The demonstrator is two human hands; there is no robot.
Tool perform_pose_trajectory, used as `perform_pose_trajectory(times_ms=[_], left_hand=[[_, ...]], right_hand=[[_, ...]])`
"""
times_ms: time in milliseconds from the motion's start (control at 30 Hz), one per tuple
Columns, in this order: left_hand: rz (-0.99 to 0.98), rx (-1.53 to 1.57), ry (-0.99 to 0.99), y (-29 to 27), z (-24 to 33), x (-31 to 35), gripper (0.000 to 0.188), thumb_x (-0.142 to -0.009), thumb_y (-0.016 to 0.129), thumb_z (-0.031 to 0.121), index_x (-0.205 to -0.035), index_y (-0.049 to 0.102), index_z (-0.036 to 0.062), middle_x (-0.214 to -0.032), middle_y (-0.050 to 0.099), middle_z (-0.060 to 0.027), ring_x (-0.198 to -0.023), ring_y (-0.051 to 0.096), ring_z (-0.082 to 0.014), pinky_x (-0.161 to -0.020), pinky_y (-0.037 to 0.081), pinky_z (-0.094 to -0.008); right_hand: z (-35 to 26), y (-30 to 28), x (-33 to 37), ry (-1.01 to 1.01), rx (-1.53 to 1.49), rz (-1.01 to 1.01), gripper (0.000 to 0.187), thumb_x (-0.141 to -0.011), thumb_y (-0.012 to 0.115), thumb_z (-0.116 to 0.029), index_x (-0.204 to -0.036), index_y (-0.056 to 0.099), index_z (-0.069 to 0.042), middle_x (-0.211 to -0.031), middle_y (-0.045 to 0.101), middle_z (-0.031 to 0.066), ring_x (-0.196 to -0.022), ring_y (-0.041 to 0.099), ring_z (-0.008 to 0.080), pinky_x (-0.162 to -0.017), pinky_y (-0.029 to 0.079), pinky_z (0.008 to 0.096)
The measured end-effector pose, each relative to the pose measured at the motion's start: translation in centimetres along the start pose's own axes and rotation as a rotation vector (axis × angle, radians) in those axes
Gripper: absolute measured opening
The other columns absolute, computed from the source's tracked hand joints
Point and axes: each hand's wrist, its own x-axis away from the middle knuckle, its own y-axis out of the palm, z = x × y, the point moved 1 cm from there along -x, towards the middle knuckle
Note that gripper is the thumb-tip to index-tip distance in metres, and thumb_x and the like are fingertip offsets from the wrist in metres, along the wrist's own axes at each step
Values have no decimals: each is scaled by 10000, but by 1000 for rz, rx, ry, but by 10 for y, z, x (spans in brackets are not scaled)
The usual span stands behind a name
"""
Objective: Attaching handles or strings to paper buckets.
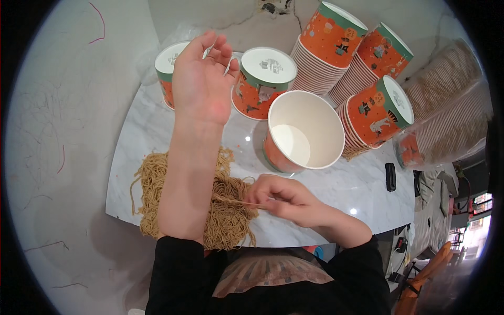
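Observation:
My left hand (207,79) is raised above the table's left side, palm turned up, its loosely curled fingers apart and holding nothing. Beneath that forearm lies a wide heap of thin tan noodle-like strands (231,220), partly covered by the arm. At the heap's right edge my right hand (289,199) pinches a few of these strands, drawn out taut to the left. Just beyond the right hand an orange paper bucket (307,131) stands mouth up and tilted toward me; its white inside shows nothing in it.
Upside-down paper buckets (265,92) stand behind, one partly hidden by my left hand. Tall nested stacks (320,65) and a leaning stack (375,115) fill the back right. Bagged buckets (446,105) lie farther right. A small black object (390,177) rests near the marble table's (336,194) right edge.

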Motion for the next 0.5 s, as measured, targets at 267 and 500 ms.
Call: perform_pose_trajectory(times_ms=[267, 500], left_hand=[[-113, -39, -14, 4, 4, 9, 349, -915, 668, 156, -1208, 508, 54, -1120, 572, -66, -989, 521, -143, -871, 433, -330], [-407, -319, -130, 25, -21, 24, 228, -976, 626, 202, -1151, 617, 55, -1108, 653, -50, -922, 562, -111, -834, 473, -292]], right_hand=[[-47, -45, 44, -89, -400, 368, 175, -970, 596, -221, -910, 508, -82, -765, 561, 39, -724, 607, 191, -812, 537, 414], [-102, -80, 77, -470, -505, 565, 139, -998, 550, -208, -933, 466, -119, -835, 506, 5, -710, 518, 142, -791, 473, 362]])
